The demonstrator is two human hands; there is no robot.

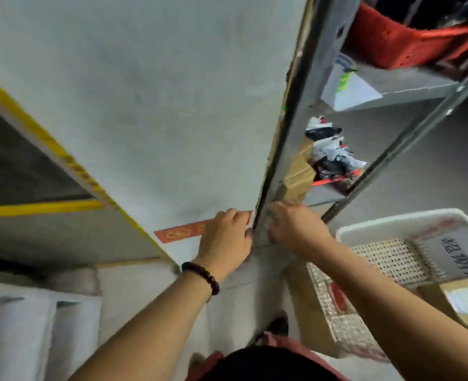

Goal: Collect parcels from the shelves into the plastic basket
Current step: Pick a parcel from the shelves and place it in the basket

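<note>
Left hand (225,241) and right hand (296,229) seemingly pinch a blurred grey parcel (262,232); plastic basket (392,219) lies rightward.

Basket (386,221) beside shelf (419,86), parcel (463,301) inside

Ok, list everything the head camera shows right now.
white basket: one, white, lower right
small box: one, brown, inside white basket
red basket: one, red, top shelf
white sheet: one, white, middle shelf
cardboard box: one, brown, lower shelf
bagged parcels: several, black and white, beside cardboard box
padded parcel: one, silver, left of white basket
sticker: one, red, wall
bracelet: one, dark, left wrist
left grip: one, bare, at wall beside shelf post
right grip: one, bare, at shelf post
</note>
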